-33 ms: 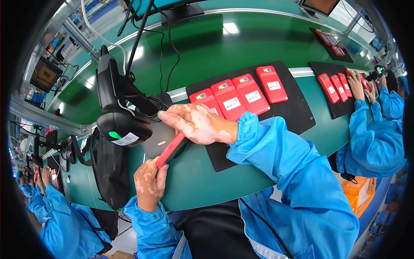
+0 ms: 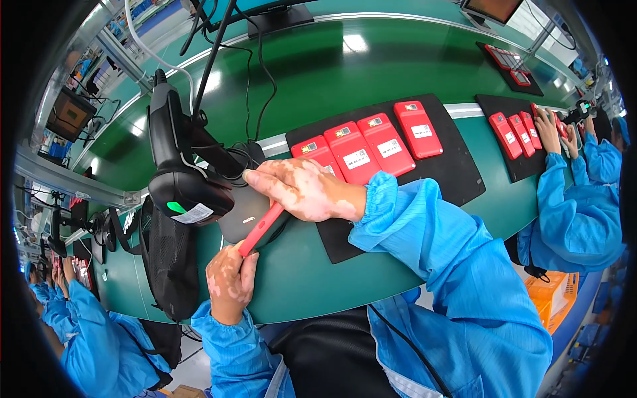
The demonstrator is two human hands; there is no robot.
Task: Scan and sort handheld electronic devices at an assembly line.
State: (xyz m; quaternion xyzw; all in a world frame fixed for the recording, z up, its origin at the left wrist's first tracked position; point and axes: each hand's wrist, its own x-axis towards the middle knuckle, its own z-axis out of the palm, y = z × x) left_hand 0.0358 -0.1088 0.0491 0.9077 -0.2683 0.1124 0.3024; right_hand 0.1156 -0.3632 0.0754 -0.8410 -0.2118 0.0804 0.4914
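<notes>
The left hand (image 2: 229, 282) and the right hand (image 2: 306, 191) are both closed on one slim, red, hard-cased handheld device (image 2: 262, 229), seen edge-on above the dark green tabletop (image 2: 338, 285). The device lies directly between the hands—its long axis slants from the left hand at the lower-left end to the right hand at the upper-right end. The black, pistol-shaped scanner (image 2: 176, 182) stands to the left of the device; in this view the right thumb appears nearer its head. The rectangular black mat (image 2: 458, 176), carrying similar red devices (image 2: 387, 146), lies beyond the right hand.
</notes>
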